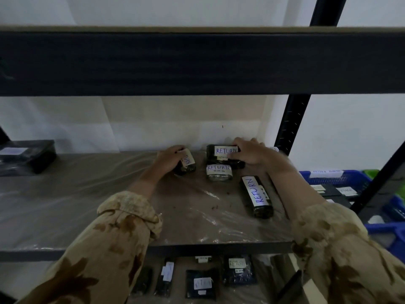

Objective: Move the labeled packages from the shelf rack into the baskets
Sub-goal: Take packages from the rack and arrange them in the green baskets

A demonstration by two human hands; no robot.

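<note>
a: sleeves (122,227) fill the foreground. where are the hands?
b: deep on the shelf (87,194). left hand (169,155) grips a small package (187,164), right hand (249,151) clasps the back package (219,157).
a: baskets (350,179)?
b: off right, nearer the right hand.

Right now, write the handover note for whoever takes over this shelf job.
Left hand grips a small dark wrapped package with a white label on the plastic-covered middle shelf.
Right hand grips the rear dark RETURN-labelled package.
Also on that shelf: a short RETURN package, a long RETURN package, a dark package at far left.
Done: the blue plastic basket at right already holds labelled packages.
Left: all of the above, plus dark packages on the lower shelf.
</note>
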